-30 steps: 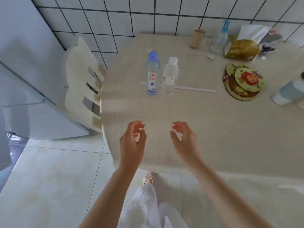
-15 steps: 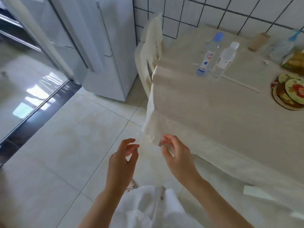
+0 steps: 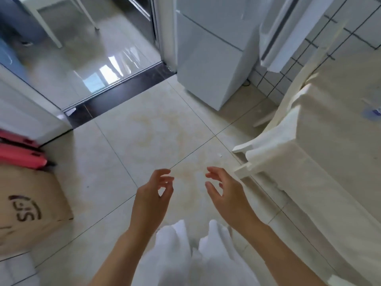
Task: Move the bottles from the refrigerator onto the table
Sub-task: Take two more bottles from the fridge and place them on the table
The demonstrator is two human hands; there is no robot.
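Facing the refrigerator (image 3: 208, 58) across a stretch of tiled floor (image 3: 144, 141), the person holds both hands low in front of the body. The left hand (image 3: 152, 195) and the right hand (image 3: 224, 193) are both empty, their fingers loosely curled and spread apart, palms turned toward each other; this reads as a carrying posture relaxed between loads, ready to close on the next item. Neither hand touches anything.

The refrigerator is a white two-part cabinet standing beside the tiled wall (image 3: 274, 79); its upper door (image 3: 282, 32) appears swung open toward the wall, probably left that way so that repeated trips need no re-opening. Its interior cannot be seen from this angle, so whether bottles remain inside cannot be told.

The bench (image 3: 340, 162), draped in a pale cloth, fills the right edge of the view, with a cream chair (image 3: 274, 141) pushed against its near side. At the far right margin a small blue-and-white shape (image 3: 374, 111) rests on the bench; it may be the base of a bottle, but it is cropped and blurred.

A brown cardboard box (image 3: 26, 205) and a red object (image 3: 20, 153) lie on the floor at left, well apart from the path. A dark door threshold (image 3: 115, 98) crosses the floor ahead.

Judged from this posture and heading, the step in hand is the walk toward the refrigerator to fetch another bottle.
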